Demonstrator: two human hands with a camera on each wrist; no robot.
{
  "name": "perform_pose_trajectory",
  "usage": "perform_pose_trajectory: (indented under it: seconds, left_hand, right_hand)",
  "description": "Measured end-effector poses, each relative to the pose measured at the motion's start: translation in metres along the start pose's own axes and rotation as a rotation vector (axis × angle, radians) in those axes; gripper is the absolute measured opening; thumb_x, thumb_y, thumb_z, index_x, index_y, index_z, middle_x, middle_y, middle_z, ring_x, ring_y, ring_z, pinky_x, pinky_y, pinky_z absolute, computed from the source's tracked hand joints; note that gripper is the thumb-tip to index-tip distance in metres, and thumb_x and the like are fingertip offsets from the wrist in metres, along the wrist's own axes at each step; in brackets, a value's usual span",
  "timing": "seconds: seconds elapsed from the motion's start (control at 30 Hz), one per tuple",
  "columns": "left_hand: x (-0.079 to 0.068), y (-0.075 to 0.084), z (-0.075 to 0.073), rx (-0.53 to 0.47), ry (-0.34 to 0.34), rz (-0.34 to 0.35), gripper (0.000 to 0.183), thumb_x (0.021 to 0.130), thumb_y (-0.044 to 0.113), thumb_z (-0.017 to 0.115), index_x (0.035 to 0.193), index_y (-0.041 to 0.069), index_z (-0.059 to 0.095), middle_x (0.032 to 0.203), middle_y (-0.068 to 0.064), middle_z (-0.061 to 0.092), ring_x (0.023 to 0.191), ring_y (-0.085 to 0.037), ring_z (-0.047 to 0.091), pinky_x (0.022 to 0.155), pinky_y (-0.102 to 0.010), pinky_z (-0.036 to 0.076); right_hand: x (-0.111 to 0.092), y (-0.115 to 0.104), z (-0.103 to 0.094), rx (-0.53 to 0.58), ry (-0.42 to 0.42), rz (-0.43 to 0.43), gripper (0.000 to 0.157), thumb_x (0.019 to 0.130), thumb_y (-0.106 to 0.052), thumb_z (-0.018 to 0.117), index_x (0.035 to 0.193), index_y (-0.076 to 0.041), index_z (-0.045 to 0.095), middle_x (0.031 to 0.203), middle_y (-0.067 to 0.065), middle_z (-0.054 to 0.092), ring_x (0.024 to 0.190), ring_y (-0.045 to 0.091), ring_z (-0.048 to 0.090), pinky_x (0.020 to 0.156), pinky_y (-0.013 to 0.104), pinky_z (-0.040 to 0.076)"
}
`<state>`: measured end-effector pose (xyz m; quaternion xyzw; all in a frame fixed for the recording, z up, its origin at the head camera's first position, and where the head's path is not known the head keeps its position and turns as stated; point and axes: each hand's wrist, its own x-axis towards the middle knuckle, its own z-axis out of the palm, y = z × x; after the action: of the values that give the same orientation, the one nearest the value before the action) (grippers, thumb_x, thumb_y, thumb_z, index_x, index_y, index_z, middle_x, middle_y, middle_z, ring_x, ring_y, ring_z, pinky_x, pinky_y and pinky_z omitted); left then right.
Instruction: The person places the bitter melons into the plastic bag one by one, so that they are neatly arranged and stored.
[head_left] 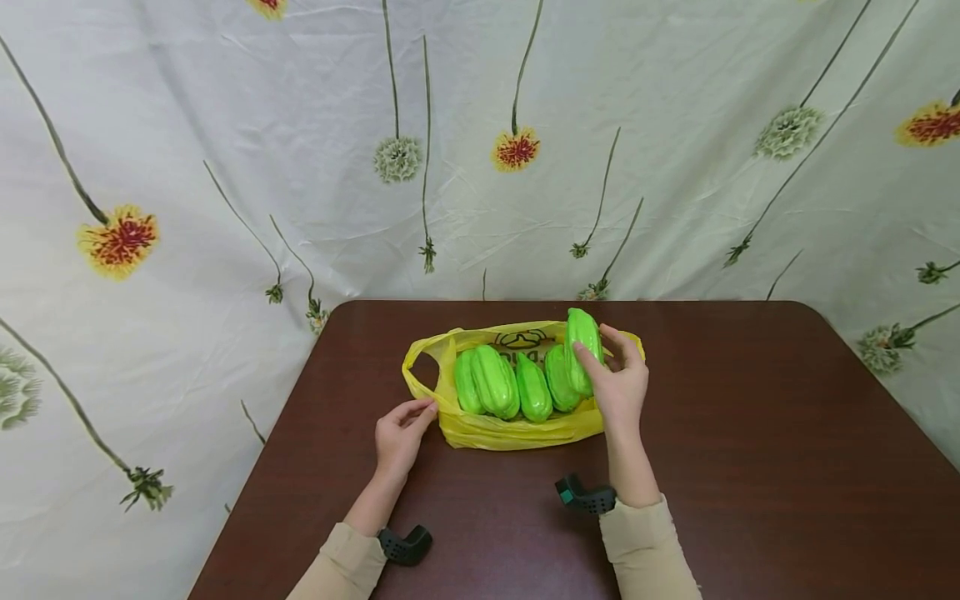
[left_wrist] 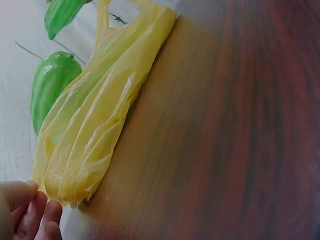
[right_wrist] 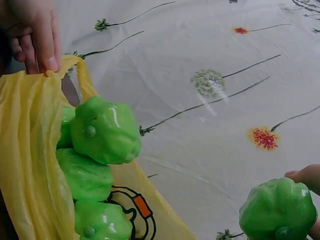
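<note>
A yellow plastic bag (head_left: 487,439) lies on the table with its mouth spread, and several glossy green ribbed papayas (head_left: 495,383) sit inside it. At the bag's left end, near the handle loop, my left hand (head_left: 399,437) pinches the rim between thumb and fingers; the left wrist view shows these fingers (left_wrist: 35,215) at the bag's corner. My right hand (head_left: 624,387) grips one more green papaya (head_left: 582,350) by its sides, above the right end of the bag. That held papaya (right_wrist: 277,210) appears apart from the others in the right wrist view.
The dark brown wooden table (head_left: 750,433) has rounded far corners. Behind it hangs a white cloth (head_left: 465,217) printed with flowers. A dark device is strapped to each wrist. Dark printing (head_left: 521,339) marks the bag's inner back side.
</note>
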<state>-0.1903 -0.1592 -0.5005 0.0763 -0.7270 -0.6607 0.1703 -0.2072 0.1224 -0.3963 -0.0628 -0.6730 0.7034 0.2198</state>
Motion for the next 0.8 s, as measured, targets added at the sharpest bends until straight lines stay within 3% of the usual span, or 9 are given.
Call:
perform_pose_trajectory:
  seconds: [0.53,0.8]
  left_hand:
    - [0.002,0.002,0.001,-0.001,0.006,0.009,0.019,0.082,0.014,0.074,0.096,0.001,0.073,0.085,-0.011,0.071,0.072,-0.011,0.066,0.065,-0.02,0.052]
    - [-0.001,-0.003,0.0,-0.052,0.013,0.067,0.013,0.082,0.01,0.073,0.092,0.002,0.074,0.075,-0.003,0.07,0.068,-0.014,0.066,0.058,-0.019,0.05]
  right_hand:
    - [0.002,0.031,0.018,-0.117,-0.085,0.071,0.049,0.081,-0.022,0.075,0.124,-0.005,0.059,0.126,0.013,0.055,0.117,0.028,0.049,0.097,0.039,0.04]
    - [-0.001,0.051,0.029,-0.179,-0.141,0.091,0.05,0.082,-0.023,0.075,0.125,-0.004,0.058,0.124,0.015,0.056,0.116,0.029,0.049,0.096,0.042,0.041]
